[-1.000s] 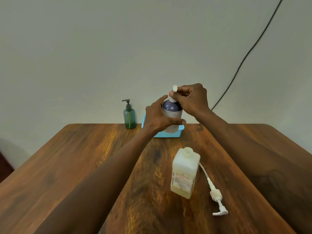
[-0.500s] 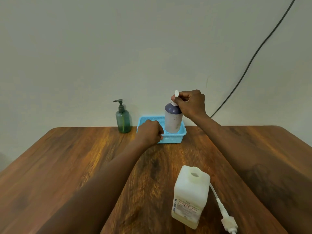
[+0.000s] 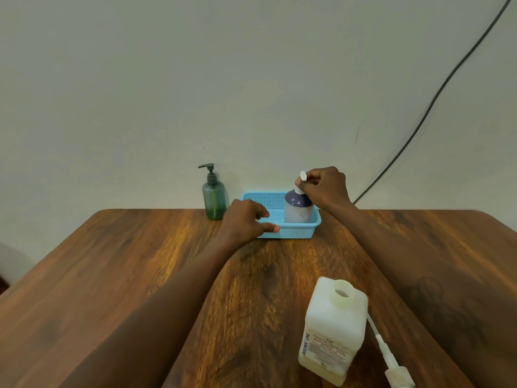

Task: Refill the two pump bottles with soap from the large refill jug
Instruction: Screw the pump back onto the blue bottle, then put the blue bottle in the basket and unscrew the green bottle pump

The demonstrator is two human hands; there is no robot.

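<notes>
A white pump bottle with a dark purple shoulder (image 3: pixel 298 210) stands upright in the right half of a light blue basket (image 3: pixel 291 233) at the table's far edge. My right hand (image 3: pixel 326 187) pinches its white pump head from above. My left hand (image 3: pixel 247 219) hovers at the basket's front left corner, fingers loosely spread, holding nothing. A green pump bottle (image 3: pixel 214 196) stands left of the basket by the wall. The large cream refill jug (image 3: pixel 333 330) stands near me with its neck uncapped. Its white pump with tube (image 3: pixel 387 357) lies on the table to its right.
The wooden table (image 3: pixel 126 275) runs from the wall to me. A black cable (image 3: pixel 436 99) hangs diagonally down the wall behind the right side.
The purple-topped bottle went from being held above the basket in both hands to standing in it. My left hand let go and dropped to the basket's front corner.
</notes>
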